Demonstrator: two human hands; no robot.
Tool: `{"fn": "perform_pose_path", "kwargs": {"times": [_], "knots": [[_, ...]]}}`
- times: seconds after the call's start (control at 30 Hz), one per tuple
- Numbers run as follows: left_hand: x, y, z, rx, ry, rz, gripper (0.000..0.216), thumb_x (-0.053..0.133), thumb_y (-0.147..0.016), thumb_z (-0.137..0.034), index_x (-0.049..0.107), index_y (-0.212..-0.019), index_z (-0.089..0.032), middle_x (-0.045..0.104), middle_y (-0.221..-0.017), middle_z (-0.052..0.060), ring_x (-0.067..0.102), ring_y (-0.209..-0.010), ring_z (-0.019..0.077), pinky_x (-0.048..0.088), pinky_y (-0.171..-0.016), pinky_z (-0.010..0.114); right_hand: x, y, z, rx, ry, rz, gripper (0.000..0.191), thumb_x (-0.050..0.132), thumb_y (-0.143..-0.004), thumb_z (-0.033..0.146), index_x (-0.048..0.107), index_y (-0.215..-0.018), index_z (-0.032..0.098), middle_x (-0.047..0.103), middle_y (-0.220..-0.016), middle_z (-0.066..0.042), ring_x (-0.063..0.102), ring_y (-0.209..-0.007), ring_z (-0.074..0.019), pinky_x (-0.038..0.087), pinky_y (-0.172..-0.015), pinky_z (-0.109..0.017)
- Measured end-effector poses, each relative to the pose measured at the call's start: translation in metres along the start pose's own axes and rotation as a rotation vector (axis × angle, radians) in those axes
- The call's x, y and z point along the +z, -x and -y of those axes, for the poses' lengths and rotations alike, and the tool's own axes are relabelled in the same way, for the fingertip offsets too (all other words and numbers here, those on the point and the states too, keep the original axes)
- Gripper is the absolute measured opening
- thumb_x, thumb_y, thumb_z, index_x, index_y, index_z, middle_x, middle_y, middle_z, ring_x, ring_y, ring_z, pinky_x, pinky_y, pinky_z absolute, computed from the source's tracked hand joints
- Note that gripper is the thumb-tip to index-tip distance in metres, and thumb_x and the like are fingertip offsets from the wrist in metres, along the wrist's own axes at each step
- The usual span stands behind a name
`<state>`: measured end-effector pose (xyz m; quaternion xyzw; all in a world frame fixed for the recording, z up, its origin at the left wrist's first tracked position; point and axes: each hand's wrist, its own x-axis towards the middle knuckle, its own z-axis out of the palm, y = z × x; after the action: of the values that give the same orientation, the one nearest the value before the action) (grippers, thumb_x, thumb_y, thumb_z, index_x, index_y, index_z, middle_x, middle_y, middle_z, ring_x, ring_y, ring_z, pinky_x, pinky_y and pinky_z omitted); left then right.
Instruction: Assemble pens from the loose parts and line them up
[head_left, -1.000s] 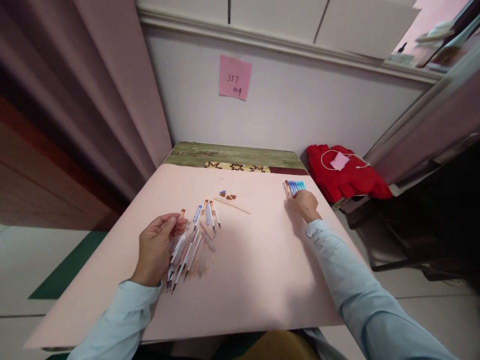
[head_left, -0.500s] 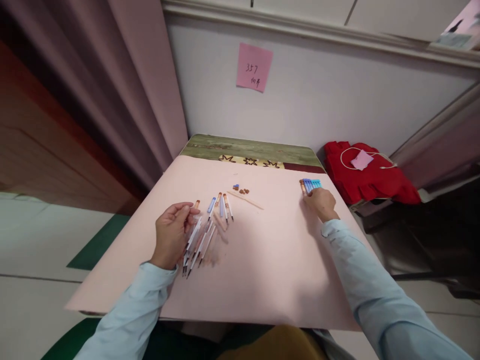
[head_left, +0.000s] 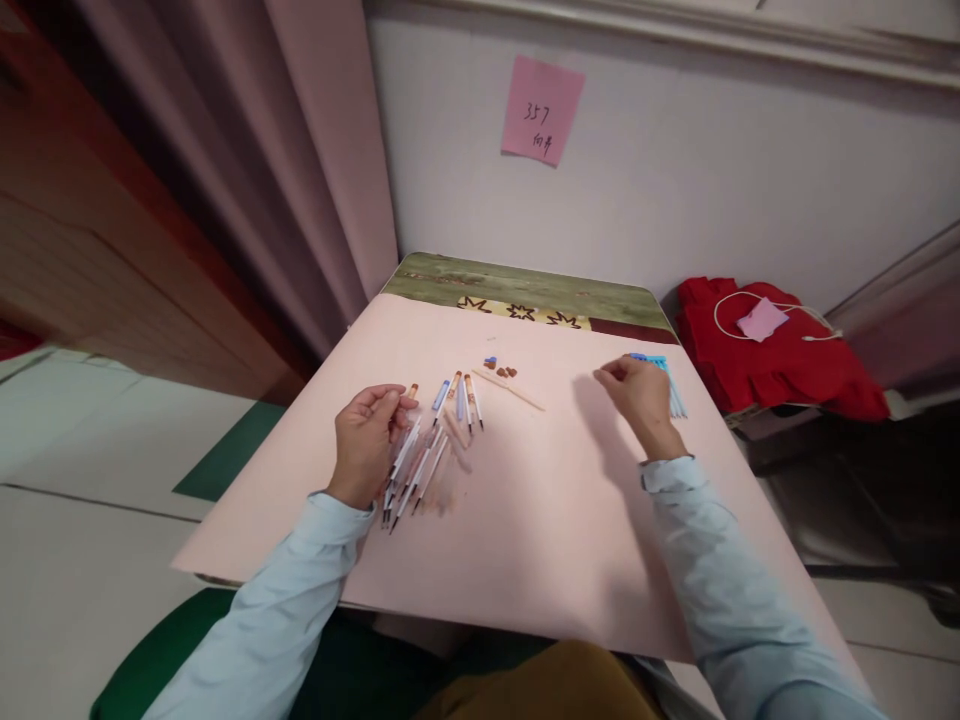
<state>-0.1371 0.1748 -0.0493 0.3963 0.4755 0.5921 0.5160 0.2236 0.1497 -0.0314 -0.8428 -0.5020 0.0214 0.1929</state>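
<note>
My left hand (head_left: pixel 366 440) is at the left of the table, its thumb and fingers closed on a pen (head_left: pixel 413 390) whose brown end sticks up past the fingertips. Just to its right lies a loose pile of white pen refills (head_left: pixel 417 475) with dark tips, along with several blue and orange-patterned pen parts (head_left: pixel 440 396). On the right side my right hand (head_left: pixel 637 398) is raised over the paper, thumb and fingertips pinched together with nothing visible in them. It partly hides a neat row of blue pens (head_left: pixel 660 362).
Small brown pieces (head_left: pixel 508 372) and a blue piece (head_left: pixel 490 362) lie mid-table beside a thin beige stick (head_left: pixel 510 390). Pink paper (head_left: pixel 540 540) covers the tabletop. A red cloth (head_left: pixel 795 360) with a white cable sits beyond the right edge. A pink note (head_left: pixel 542 110) is on the wall.
My right hand has come off the row of pens and moved left, its fingers now clear of them. My left hand keeps its hold on the pen. The camera view has shifted slightly.
</note>
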Motion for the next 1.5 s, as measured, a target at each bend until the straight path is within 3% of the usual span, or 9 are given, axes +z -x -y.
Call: {"fn": "perform_pose_path", "kwargs": {"times": [0.13, 0.33, 0.63, 0.93, 1.07, 1.17, 1.27, 1.37, 1.5], "knots": [[0.0, 0.0, 0.0, -0.028, 0.028, -0.019, 0.022, 0.073, -0.072, -0.028, 0.067, -0.087, -0.013, 0.07, -0.072, 0.005, 0.052, -0.052, 0.008, 0.033, -0.045, 0.018, 0.026, 0.022, 0.061, -0.166, -0.265, 0.086, 0.019, 0.061, -0.086, 0.036, 0.075, -0.086, 0.023, 0.073, -0.077, -0.001, 0.064, -0.07, -0.0152, 0.042, -0.065, -0.025], [-0.007, -0.002, -0.009, 0.012, 0.036, -0.035, 0.021, 0.072, -0.073, -0.027, 0.067, -0.087, -0.013, 0.07, -0.073, 0.006, 0.05, -0.051, 0.0081, 0.03, -0.043, 0.019, 0.066, 0.036, 0.11, -0.192, -0.106, 0.111, 0.023, 0.056, -0.088, 0.036, 0.076, -0.092, 0.025, 0.073, -0.092, -0.004, 0.064, -0.081, -0.0187, 0.04, -0.066, -0.026], [-0.014, -0.01, -0.013, 0.024, -0.006, -0.048, 0.02, 0.07, -0.073, -0.028, 0.066, -0.086, -0.014, 0.07, -0.073, 0.006, 0.05, -0.051, 0.0091, 0.029, -0.043, 0.02, 0.092, 0.038, 0.116, -0.233, 0.002, 0.107, 0.027, 0.052, -0.092, 0.036, 0.073, -0.104, 0.024, 0.067, -0.105, -0.007, 0.064, -0.087, -0.02, 0.043, -0.071, -0.028], [-0.01, -0.004, -0.011, 0.013, -0.03, -0.027, 0.02, 0.07, -0.075, -0.03, 0.066, -0.087, -0.015, 0.07, -0.075, 0.006, 0.051, -0.053, 0.0096, 0.03, -0.044, 0.021, 0.064, 0.069, 0.104, -0.227, 0.064, 0.147, 0.024, 0.054, -0.09, 0.038, 0.072, -0.089, 0.023, 0.068, -0.093, -0.006, 0.064, -0.077, -0.0183, 0.039, -0.063, -0.026], [-0.011, -0.004, -0.01, 0.004, -0.019, -0.016, 0.02, 0.07, -0.076, -0.03, 0.067, -0.088, -0.014, 0.07, -0.075, 0.006, 0.051, -0.054, 0.0094, 0.031, -0.044, 0.02, 0.058, 0.078, 0.104, -0.283, 0.06, 0.162, 0.026, 0.056, -0.09, 0.041, 0.072, -0.1, 0.023, 0.069, -0.098, -0.007, 0.065, -0.082, -0.0195, 0.042, -0.064, -0.027], [-0.012, -0.004, -0.009, -0.004, -0.005, -0.004, 0.021, 0.07, -0.076, -0.03, 0.067, -0.09, -0.014, 0.07, -0.076, 0.006, 0.051, -0.055, 0.0093, 0.032, -0.046, 0.02, 0.055, 0.065, 0.118, -0.44, 0.002, 0.158, 0.033, 0.06, -0.089, 0.043, 0.068, -0.114, 0.025, 0.068, -0.111, -0.006, 0.066, -0.09, -0.0201, 0.045, -0.07, -0.028], [-0.011, -0.004, -0.01, -0.016, 0.004, -0.001, 0.022, 0.071, -0.076, -0.03, 0.066, -0.089, -0.014, 0.07, -0.076, 0.006, 0.051, -0.055, 0.0093, 0.034, -0.047, 0.021, 0.059, 0.041, 0.137, -0.582, -0.009, 0.257, 0.046, 0.071, -0.081, 0.042, 0.064, -0.123, 0.027, 0.068, -0.114, -0.005, 0.065, -0.095, -0.0206, 0.046, -0.076, -0.029], [-0.01, -0.003, -0.012, -0.026, 0.006, -0.002, 0.023, 0.071, -0.075, -0.031, 0.066, -0.089, -0.014, 0.07, -0.075, 0.006, 0.05, -0.054, 0.009, 0.034, -0.048, 0.021, 0.068, 0.019, 0.149, -0.569, 0.008, 0.409, 0.061, 0.077, -0.073, 0.041, 0.061, -0.13, 0.028, 0.07, -0.106, -0.002, 0.065, -0.092, -0.0194, 0.046, -0.075, -0.027], [-0.01, -0.002, -0.013, -0.038, 0.011, 0.007, 0.023, 0.071, -0.075, -0.033, 0.066, -0.088, -0.014, 0.07, -0.076, 0.006, 0.05, -0.053, 0.0094, 0.034, -0.047, 0.022, 0.077, 0.001, 0.152, -0.564, -0.01, 0.529, 0.061, 0.078, -0.071, 0.039, 0.062, -0.129, 0.03, 0.072, -0.099, 0.001, 0.065, -0.086, -0.0166, 0.044, -0.07, -0.024]]}}
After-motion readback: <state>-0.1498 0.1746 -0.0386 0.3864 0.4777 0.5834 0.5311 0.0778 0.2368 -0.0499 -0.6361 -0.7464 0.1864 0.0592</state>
